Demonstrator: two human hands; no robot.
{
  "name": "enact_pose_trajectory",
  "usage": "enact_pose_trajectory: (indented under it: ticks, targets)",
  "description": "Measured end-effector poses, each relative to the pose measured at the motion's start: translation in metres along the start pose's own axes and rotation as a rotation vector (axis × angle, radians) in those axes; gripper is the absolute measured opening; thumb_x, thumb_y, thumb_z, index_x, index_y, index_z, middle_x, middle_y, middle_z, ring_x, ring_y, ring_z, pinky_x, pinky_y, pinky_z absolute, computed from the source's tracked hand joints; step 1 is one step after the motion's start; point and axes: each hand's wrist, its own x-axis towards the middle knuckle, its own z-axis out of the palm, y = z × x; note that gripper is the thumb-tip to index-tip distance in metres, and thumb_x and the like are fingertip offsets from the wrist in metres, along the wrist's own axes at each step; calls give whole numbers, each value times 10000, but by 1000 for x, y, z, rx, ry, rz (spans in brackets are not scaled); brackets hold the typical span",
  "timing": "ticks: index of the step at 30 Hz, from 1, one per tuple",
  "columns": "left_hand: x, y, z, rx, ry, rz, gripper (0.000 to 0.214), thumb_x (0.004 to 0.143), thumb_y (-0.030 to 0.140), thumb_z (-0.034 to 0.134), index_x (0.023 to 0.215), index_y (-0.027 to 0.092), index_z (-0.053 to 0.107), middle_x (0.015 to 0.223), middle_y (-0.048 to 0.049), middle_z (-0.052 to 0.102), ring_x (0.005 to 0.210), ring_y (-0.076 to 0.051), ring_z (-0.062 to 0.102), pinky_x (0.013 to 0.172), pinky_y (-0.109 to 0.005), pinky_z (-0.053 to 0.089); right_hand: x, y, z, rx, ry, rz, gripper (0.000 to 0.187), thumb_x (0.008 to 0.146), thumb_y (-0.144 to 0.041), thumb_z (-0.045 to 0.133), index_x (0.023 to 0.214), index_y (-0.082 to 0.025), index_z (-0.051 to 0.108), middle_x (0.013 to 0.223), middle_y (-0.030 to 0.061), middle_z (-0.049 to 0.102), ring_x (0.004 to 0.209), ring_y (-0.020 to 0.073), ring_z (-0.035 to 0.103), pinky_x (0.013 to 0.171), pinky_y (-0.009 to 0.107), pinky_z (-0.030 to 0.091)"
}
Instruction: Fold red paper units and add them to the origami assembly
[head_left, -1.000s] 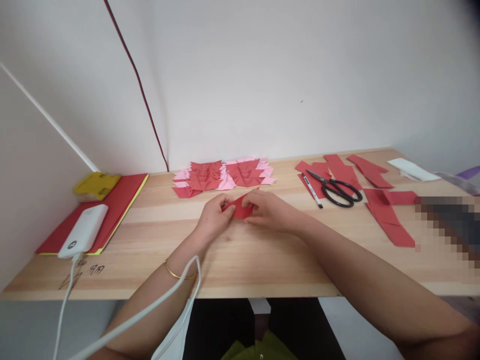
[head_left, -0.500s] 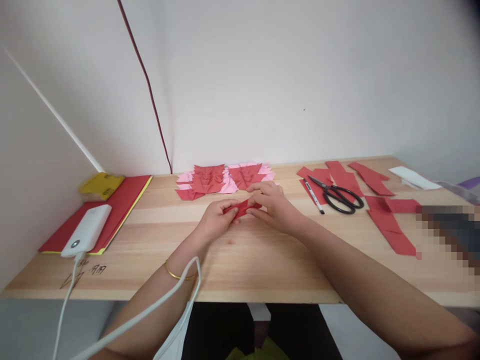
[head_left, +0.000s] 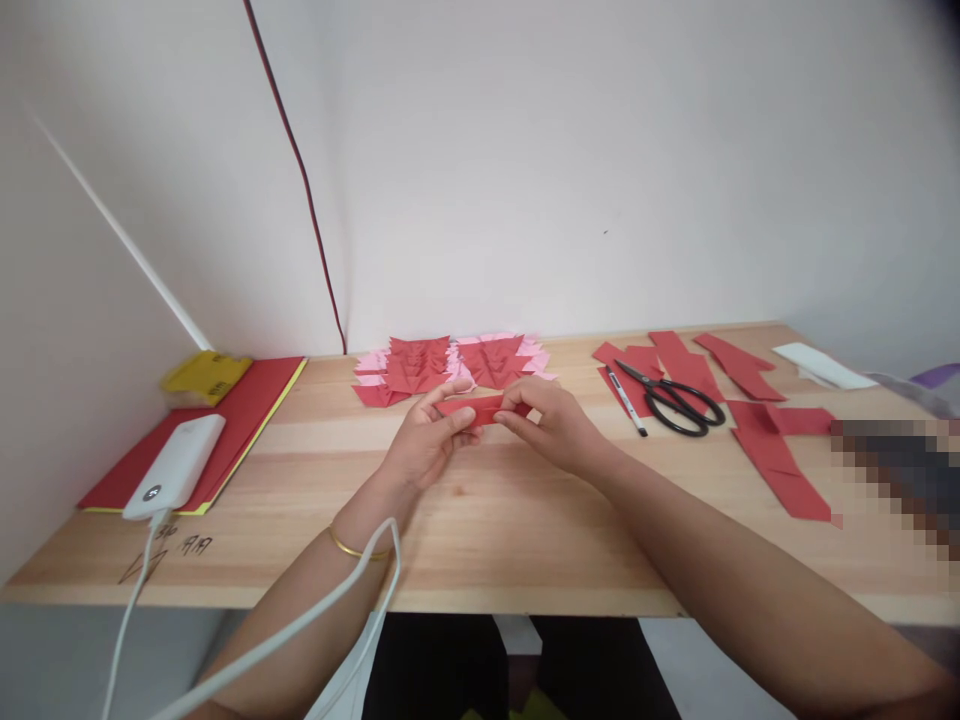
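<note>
A small folded strip of red paper (head_left: 480, 409) is held just above the wooden table (head_left: 480, 520), at the middle. My left hand (head_left: 424, 445) pinches its left end with thumb and fingers closed. My right hand (head_left: 551, 420) pinches its right end the same way. Behind the hands lies a row of folded red and pink paper pieces (head_left: 450, 362) near the wall.
Black scissors (head_left: 675, 400) and a pen (head_left: 626, 398) lie on red paper strips (head_left: 772, 455) at the right. A white power bank (head_left: 176, 465) with a cable rests on red and yellow sheets (head_left: 247, 405) at the left, next to a yellow object (head_left: 204, 374).
Both hands lifted the red paper slightly and turned it, so it now shows as a long narrow strip. The view shifted a little.
</note>
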Motion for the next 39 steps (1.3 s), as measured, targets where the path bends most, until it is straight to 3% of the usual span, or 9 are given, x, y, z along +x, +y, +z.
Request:
enact_pose_trajectory:
  ticks: [5,8,12,18,22,29,39]
  targets:
    - [0,-4,0,-7,11,-22,296,669,245,751,912,120,638,828,-67,689,663,-122,615,601,-247,498,-1,1,2,-37,-2,-1,143,824,-275,589,734,-184,527,725,24,600,664,136,515,656,283,385]
    - [-1,-6,1,33,-37,-33,255,707,267,720,898,104,677,786,-68,679,614,-99,580,591,-235,479,-3,0,3,-61,15,29,125,802,-277,618,783,-183,537,740,24,606,678,145,530,680,295,387]
    - [-2,-6,4,47,-44,-11,222,710,276,713,876,130,691,762,-45,666,607,-100,572,586,-240,465,-3,0,3,-89,-7,-61,72,820,-259,598,858,-200,583,824,36,636,796,170,564,775,327,378]
    - [-2,-7,5,165,38,68,272,708,295,705,938,149,702,880,-77,684,691,-139,596,621,-271,483,-2,-2,3,-66,-14,-104,81,844,-223,541,789,-195,594,872,57,637,822,172,558,781,328,378]
    - [-2,-6,4,254,16,107,286,731,328,678,951,146,711,993,-112,676,778,-177,610,664,-300,501,-2,-7,2,-54,-22,-56,98,838,-199,526,749,-188,566,755,30,629,722,151,541,744,318,364]
    - [-6,-8,4,276,-55,152,317,799,403,598,924,132,705,770,-79,669,670,-159,599,657,-313,497,-3,-11,0,-90,-14,25,129,851,-210,510,730,-188,547,696,7,615,638,129,515,719,307,341]
    - [-11,0,11,412,-62,197,297,701,283,713,963,145,687,717,-37,678,683,-150,606,704,-285,483,-3,-11,1,-126,-19,44,127,856,-222,514,736,-189,543,678,-2,602,635,131,505,772,335,322]
